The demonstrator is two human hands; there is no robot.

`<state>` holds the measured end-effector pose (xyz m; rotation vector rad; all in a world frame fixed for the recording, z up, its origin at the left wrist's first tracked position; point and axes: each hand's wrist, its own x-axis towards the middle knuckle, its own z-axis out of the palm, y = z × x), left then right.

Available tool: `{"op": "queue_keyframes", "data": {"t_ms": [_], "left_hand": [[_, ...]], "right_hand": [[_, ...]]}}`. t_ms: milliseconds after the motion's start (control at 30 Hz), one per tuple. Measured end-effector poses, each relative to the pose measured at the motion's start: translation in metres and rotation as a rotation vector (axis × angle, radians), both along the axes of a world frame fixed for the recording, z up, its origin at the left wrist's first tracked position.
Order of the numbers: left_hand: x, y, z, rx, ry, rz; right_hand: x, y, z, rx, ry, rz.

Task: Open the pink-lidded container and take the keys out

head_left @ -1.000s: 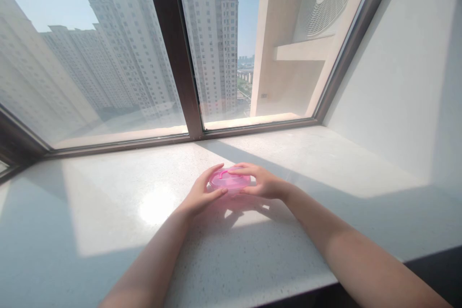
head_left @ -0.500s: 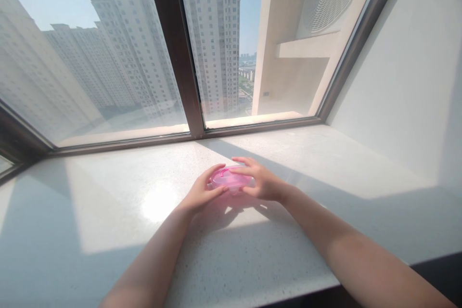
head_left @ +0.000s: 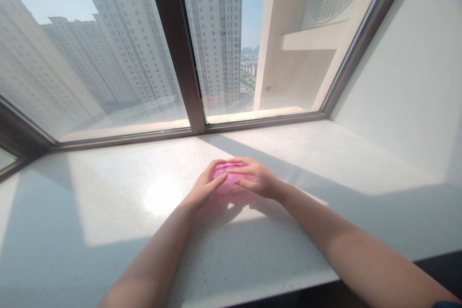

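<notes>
both hands were on the box, a pink, see-through thing just below the middle of the frame, over the pale sill. the left hand point(head_left: 202, 186) closed round the left end of the box point(head_left: 231, 181), thumb on the near side, fingers along the far side. the right hand point(head_left: 265, 181) reached in from the right, its fingers spread apart, one across the top by the pink handle point(head_left: 225, 167), the thumb near the front. whether the right fingers were clamped or only resting, i could not tell; nor whether the box sat on the sill point(head_left: 202, 269) or was slightly raised.

the step in hand looked like steadying or working the box with both hands. the next move seemed to call for a firm left hold and light, exact right fingertips about the handle.

the window frame point(head_left: 176, 48) crossed the upper middle, with towers point(head_left: 126, 29) beyond at upper left and a white wall point(head_left: 404, 86) at upper right.
</notes>
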<state>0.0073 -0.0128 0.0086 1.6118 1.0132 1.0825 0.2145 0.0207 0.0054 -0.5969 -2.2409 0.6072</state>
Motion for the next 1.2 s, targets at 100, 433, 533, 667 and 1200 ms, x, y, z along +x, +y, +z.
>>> {"op": "queue_keyframes", "data": {"t_ms": [100,433,533,667,1200], "left_hand": [[0.001,0.001,0.001,0.002,0.032,0.009],[0.006,0.001,0.005,0.072,0.016,0.204],[0.008,-0.001,0.005,0.016,-0.08,0.236],[0.012,-0.003,0.001,-0.172,-0.35,0.336],[0.015,-0.014,0.015,-0.684,-0.452,0.152]], "right_hand": [[0.0,-0.004,0.003,0.073,-0.049,-0.023],[-0.008,-0.006,-0.001,0.342,-0.121,-0.107],[-0.011,-0.007,-0.005,0.4,-0.032,-0.067],[-0.015,-0.008,-0.008,0.452,0.074,0.003],[-0.015,-0.012,0.001,0.507,0.155,0.025]]}}
